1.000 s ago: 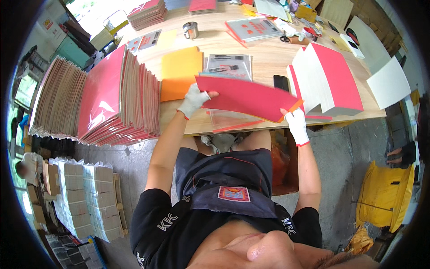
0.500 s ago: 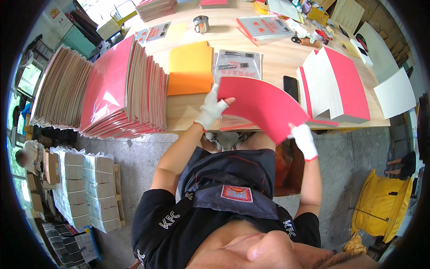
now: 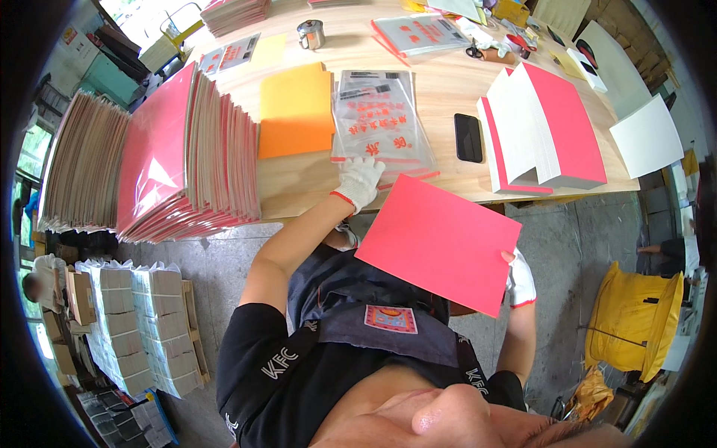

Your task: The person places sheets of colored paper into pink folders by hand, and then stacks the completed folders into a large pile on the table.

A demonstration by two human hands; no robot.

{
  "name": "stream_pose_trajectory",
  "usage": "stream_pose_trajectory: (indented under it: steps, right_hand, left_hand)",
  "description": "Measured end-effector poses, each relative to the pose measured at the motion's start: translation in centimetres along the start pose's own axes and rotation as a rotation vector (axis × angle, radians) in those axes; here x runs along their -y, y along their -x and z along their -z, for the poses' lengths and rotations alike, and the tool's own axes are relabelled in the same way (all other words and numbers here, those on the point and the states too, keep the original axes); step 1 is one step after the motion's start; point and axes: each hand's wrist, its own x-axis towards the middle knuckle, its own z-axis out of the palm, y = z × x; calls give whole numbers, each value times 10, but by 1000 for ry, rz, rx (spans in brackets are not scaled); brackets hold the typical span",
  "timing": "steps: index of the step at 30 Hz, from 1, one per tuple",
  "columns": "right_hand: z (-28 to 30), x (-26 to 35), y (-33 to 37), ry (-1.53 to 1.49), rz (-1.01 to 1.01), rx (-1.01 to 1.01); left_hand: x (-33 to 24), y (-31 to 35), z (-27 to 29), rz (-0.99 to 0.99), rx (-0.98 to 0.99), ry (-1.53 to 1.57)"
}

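Observation:
My right hand point(image 3: 520, 280), in a white glove, grips the right edge of a red card sheet point(image 3: 439, 243) and holds it flat over my lap, off the table. My left hand point(image 3: 360, 181), also gloved, rests on the near end of a stack of clear printed plastic bags point(image 3: 379, 127) on the wooden table point(image 3: 441, 160). An orange sheet pile point(image 3: 296, 110) lies just left of the bags.
A tall leaning stack of red-and-white sheets point(image 3: 183, 160) fills the table's left end. Another red-and-white stack point(image 3: 544, 134) stands at the right beside a black phone point(image 3: 468, 137). Also here: a metal cup point(image 3: 309, 33), scissors point(image 3: 473, 52), bundled packs point(image 3: 134, 328) on the floor and a yellow bin point(image 3: 633, 321).
The red sheet has come off the table toward my lap, now held only by my right hand. My left hand let go of it and moved onto the plastic bags.

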Motion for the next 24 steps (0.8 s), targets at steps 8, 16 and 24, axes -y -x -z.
stream_pose_trajectory:
  steps: [8, 16, 24]
  right_hand:
    - [-26, -16, -16, -47, 28, -141]
    - [-51, -40, -18, -215, 92, -228]
    - [-50, -62, -27, -518, 63, -27]
  left_hand:
    - [29, -2, -30, -54, -336, 98]
    - [46, 16, -38, -133, -479, 189]
    - [51, 6, -8, 49, -433, 573]
